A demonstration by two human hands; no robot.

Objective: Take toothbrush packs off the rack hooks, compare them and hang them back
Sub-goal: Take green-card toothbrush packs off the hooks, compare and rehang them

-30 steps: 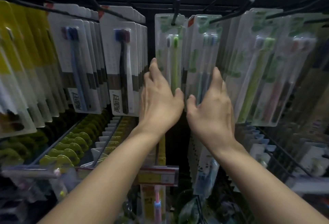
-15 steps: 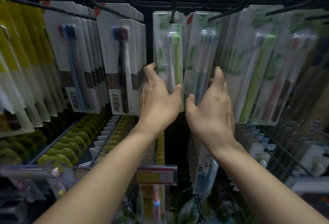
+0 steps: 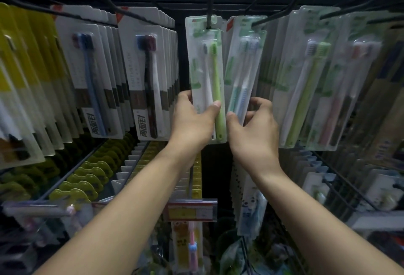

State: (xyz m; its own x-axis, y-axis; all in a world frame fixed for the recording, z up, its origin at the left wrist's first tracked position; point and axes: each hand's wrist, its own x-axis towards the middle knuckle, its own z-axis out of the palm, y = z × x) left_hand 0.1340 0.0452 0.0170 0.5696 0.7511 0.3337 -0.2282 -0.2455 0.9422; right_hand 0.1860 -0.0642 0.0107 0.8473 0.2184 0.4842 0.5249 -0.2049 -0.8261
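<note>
Two toothbrush packs at the centre of a shop rack, each held at its lower half by one hand. The green-and-white pack (image 3: 205, 73), a clear blister with one white and one green brush, hangs upright from the middle hook (image 3: 209, 10), whose rod passes through the hole at the top of its card. The left hand (image 3: 192, 119) grips this pack, the thumb pressed on the front beside the green handle and the fingers curled round its left edge. Just to the right, the teal-and-blue pack (image 3: 242, 67) tilts with its top leaning right, its card reaching up near the neighbouring hook (image 3: 273, 9); whether it is threaded on that hook cannot be told, since the card top is blurred. The right hand (image 3: 253, 126) pinches this pack near its bottom, thumb at the left edge and curled fingers at the right. The two packs stand close side by side, their inner edges nearly touching. Further right hang rows of similar packs: one with a white and a green brush (image 3: 306, 82), then one with pink brushes (image 3: 347, 91). To the left hang white-carded packs with a dark and a white brush (image 3: 150, 78) and with blue brushes (image 3: 91, 73), and beyond them yellow packs (image 3: 24, 67). Below the forearms a price label (image 3: 192, 210) fronts a lower hook, with yellow children's packs (image 3: 76, 187) ranged to its left.
</note>
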